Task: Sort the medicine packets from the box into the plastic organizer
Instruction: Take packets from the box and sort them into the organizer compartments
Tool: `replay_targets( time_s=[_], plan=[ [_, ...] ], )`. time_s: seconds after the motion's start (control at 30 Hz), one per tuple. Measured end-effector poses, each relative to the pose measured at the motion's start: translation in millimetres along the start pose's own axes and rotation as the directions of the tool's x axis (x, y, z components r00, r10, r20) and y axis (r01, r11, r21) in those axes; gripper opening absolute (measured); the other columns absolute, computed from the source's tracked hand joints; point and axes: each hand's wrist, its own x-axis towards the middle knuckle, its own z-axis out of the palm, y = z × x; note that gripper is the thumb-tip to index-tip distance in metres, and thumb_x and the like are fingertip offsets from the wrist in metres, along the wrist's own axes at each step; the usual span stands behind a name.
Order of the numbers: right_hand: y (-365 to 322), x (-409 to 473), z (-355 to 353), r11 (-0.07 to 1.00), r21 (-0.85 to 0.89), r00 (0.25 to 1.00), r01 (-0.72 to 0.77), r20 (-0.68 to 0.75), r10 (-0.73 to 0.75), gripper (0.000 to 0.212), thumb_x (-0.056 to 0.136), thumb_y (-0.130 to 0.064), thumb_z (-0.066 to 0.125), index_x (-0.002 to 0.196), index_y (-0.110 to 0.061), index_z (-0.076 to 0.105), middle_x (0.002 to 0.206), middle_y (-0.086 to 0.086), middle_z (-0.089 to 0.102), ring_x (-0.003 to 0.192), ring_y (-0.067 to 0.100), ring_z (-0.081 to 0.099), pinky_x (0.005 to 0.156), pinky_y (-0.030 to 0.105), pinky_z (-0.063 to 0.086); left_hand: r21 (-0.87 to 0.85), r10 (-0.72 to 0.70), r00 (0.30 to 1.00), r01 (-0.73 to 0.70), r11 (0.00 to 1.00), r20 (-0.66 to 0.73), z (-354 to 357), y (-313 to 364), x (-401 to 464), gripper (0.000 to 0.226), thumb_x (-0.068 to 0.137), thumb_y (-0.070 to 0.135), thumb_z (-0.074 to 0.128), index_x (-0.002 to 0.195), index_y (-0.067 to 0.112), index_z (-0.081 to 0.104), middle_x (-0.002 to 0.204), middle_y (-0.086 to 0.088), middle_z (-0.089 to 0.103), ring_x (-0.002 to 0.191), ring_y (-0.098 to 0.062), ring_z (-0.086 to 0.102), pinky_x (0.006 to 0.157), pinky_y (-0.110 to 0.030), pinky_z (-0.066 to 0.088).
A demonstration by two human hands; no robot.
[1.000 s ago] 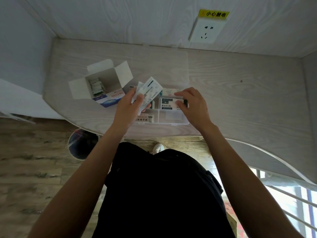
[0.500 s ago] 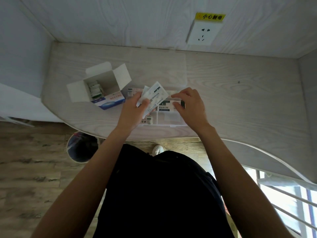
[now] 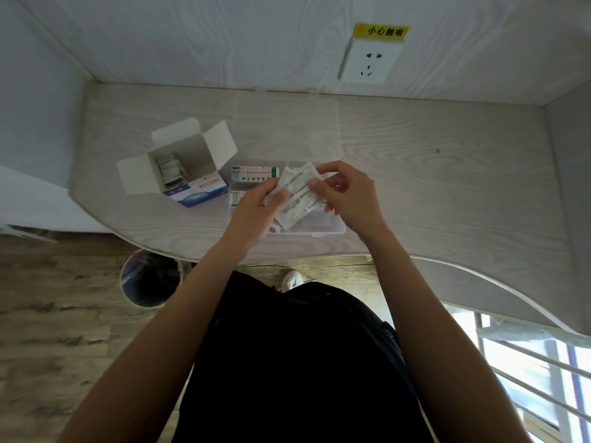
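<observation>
My left hand (image 3: 256, 209) holds a small fan of white medicine packets (image 3: 295, 195) above the clear plastic organizer (image 3: 329, 230). My right hand (image 3: 347, 195) pinches the upper right edge of the top packet. The organizer lies near the table's front edge, and a green and white medicine box (image 3: 254, 174) lies in its far left compartment. The open white and blue cardboard box (image 3: 184, 164) stands to the left with more packets upright inside. Much of the organizer is hidden under my hands.
The organizer's clear lid (image 3: 287, 123) lies open flat behind it. A wall socket (image 3: 367, 62) with a yellow label sits on the back wall. A dark bin (image 3: 148, 279) stands on the floor below the table's curved front edge (image 3: 160, 247).
My right hand has lifted off the organizer's right compartment and moved left to pinch the packets held by my left hand. The packets have tilted slightly.
</observation>
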Motion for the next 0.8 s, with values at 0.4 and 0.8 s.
replay_targets(
  time_s=[0.4,0.8],
  plan=[
    [-1.1,-1.7,1.4,0.993,0.09,0.996,-0.082,0.027,0.08,0.012,0.084,-0.01,0.068,0.096,-0.012,0.067,0.063,0.0,0.066,0.041,0.007,0.052,0.042,0.018,0.042,0.178,0.147,0.981,-0.123,0.976,-0.128,-1.8,-1.1,-0.4,0.013,0.091,0.016,0.058,0.101,0.025,0.06,0.088,0.011,0.065,0.083,-0.009,0.065,0.067,-0.032,0.056],
    [-1.4,-4.2,-3.6,0.993,0.117,0.998,-0.016,0.066,0.008,0.028,0.087,-0.005,0.062,0.113,-0.016,0.063,0.083,0.004,0.068,0.051,0.011,0.062,0.05,0.019,0.048,0.077,0.061,0.994,-0.054,0.996,-0.092,-6.7,0.4,0.8,0.012,0.094,0.018,0.052,0.104,0.023,0.056,0.093,0.011,0.062,0.088,-0.005,0.061,0.068,-0.015,0.049]
  ],
)
